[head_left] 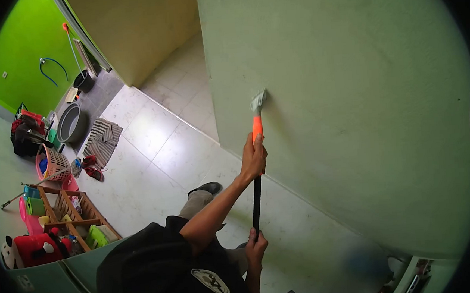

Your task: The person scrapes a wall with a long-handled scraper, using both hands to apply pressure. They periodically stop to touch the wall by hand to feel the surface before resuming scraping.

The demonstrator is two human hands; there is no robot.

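Note:
A long black pole with an orange section (257,126) rises from the lower middle of the view toward the green wall (350,84). At its upper end, a pale, crumpled, cloth-like head (258,99) overlaps the wall surface. My left hand (253,155) is closed around the pole just below the orange section, its forearm stretched out from a black sleeve. Lower down, my right hand (256,245) wraps round the black shaft near its bottom end.
Pale floor tiles (175,150) run along the wall's foot. To the left are a wooden shelf rack (76,212), a pink basket (55,162), a striped mat (102,139), a grey tub (72,123) and a black bucket (83,82). A doorway opens behind the wall's edge.

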